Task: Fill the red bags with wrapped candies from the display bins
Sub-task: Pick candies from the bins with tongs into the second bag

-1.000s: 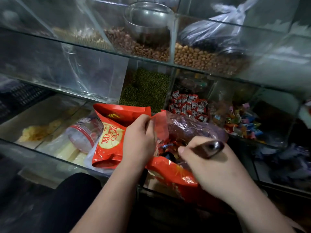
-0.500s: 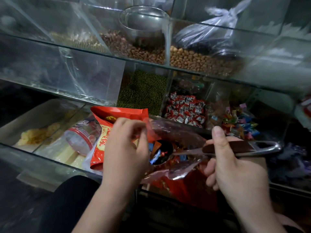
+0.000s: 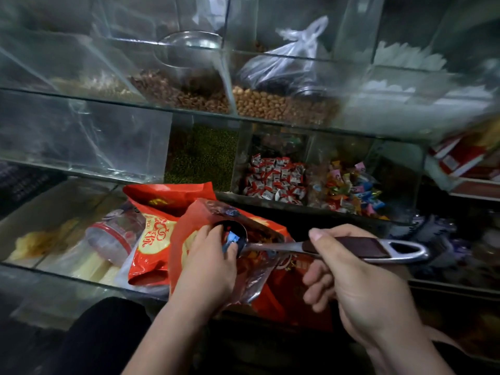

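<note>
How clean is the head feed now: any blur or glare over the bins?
Head view: dim; pale reflections on left glass panes; right edge smeared, blurring the red boxes; ladle, red bag, left hand, right hand, wrapped candies fairly sharp.

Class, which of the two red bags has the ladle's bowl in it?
The nearer red bag, held open by the left hand; the other red bag lies behind it, to the left.

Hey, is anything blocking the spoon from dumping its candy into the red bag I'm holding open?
Nothing visible blocks it. The spoon, gripped at the handle by the right hand, has its bowl of candies right at the open mouth of the red bag. The left hand grips the bag's rim, close beside the bowl.
</note>
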Demonstrator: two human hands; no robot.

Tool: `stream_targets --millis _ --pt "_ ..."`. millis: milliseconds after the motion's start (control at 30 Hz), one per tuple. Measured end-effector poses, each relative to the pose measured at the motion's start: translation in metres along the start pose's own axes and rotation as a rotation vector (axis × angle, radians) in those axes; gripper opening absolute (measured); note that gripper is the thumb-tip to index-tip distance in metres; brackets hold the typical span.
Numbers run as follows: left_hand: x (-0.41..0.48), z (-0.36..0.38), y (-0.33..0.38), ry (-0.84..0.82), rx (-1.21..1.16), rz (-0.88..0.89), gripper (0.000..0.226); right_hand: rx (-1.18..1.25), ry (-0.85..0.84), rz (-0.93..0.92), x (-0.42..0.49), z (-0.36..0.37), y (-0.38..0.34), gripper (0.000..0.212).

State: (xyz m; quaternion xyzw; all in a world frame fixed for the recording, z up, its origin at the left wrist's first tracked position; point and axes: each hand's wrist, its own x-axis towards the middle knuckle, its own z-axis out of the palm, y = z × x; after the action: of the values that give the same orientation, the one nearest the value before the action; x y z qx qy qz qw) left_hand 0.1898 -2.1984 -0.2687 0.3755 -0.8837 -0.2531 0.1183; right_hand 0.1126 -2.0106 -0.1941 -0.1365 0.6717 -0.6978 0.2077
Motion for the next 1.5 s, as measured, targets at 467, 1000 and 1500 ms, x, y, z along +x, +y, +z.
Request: stream_targets --millis 467,1000,1500 --pt "-0.02 -0.008 0.013 0.177 -0.187 0.184 0.044 0.102 -0.216 -0.017 -0.03 -0.012 -0.019 0.02" --pt "0.045 0.001 0.184 0.04 -0.053 0.628 0.034 0.255 0.32 -0.226 -0.02 -0.105 -0.064 0.033" --pt "0.096 0.11 0.244 -0.224 -0.343 0.309 0.038 -0.264 0.398 -0.375 0.055 -0.143 -0.002 0.013"
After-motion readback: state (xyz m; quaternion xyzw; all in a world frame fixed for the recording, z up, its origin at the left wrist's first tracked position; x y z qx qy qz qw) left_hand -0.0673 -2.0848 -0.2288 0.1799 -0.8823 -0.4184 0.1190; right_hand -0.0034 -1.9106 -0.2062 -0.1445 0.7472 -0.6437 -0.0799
